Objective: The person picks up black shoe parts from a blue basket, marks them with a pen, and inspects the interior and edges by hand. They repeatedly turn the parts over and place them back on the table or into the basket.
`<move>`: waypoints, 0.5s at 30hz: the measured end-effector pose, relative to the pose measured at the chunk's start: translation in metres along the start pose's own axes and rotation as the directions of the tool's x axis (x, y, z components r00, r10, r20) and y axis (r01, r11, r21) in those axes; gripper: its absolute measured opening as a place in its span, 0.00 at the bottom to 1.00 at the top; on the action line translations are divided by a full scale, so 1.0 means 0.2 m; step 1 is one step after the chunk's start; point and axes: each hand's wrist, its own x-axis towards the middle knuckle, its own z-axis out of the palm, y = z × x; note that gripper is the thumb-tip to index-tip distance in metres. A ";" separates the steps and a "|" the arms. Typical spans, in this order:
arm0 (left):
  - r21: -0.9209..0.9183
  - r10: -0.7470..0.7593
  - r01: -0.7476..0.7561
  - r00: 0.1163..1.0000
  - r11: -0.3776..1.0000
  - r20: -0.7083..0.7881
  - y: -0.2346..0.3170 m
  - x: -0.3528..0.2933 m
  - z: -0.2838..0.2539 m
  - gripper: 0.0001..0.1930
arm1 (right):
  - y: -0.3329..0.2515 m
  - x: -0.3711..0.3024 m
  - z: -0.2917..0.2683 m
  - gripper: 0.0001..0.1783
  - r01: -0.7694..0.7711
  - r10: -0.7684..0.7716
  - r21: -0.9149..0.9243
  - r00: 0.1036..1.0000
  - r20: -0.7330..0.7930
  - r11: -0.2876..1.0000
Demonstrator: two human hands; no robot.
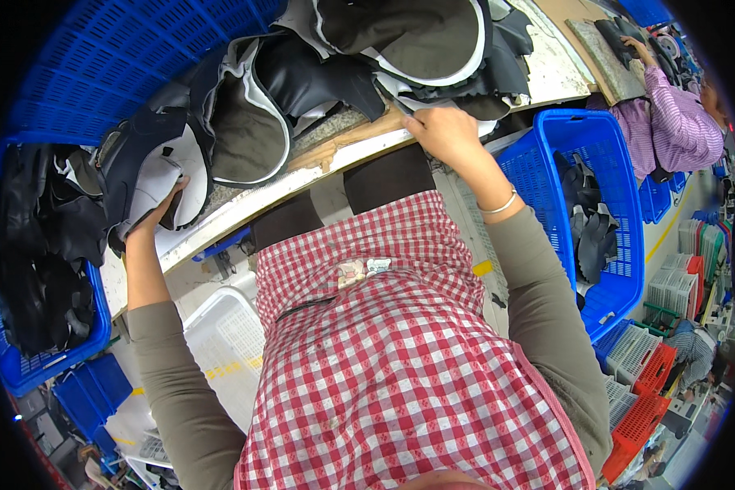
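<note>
At the left end of the bench, my left hand (170,204) grips a dark leather upper (143,147) with a white lining, the thumb on the lining and the other fingers mostly hidden. On the right, my right hand (449,135) is closed on the near edge of a black leather piece with a white lining (408,102), its fingertips partly hidden. Between my hands lies another upper with a grey-brown lining and white rim (251,135). A larger one of the same look (412,37) rests farther back, among black leather pieces (318,77).
The worn white bench edge (245,196) runs across before me. A blue crate of black pieces (98,327) stands at left, another blue basket (159,61) behind it. To my right is a blue crate (629,245). A person in a striped shirt (678,122) works beyond.
</note>
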 end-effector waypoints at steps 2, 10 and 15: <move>0.037 0.002 -0.001 0.999 0.999 -0.033 0.00 -0.02 0.00 0.43 | -0.03 0.05 0.04 0.26 0.024 -0.023 0.030 1.000 -0.018 0.999; 0.029 0.116 -0.113 0.965 0.993 -0.233 -0.02 -0.06 0.02 0.42 | 0.05 0.02 0.01 0.18 0.118 -0.146 0.350 0.988 0.057 0.929; 0.072 0.254 -0.245 0.908 0.967 -0.333 -0.01 -0.08 0.01 0.44 | 0.00 0.05 0.13 0.20 0.214 -0.191 0.149 0.969 -0.155 0.965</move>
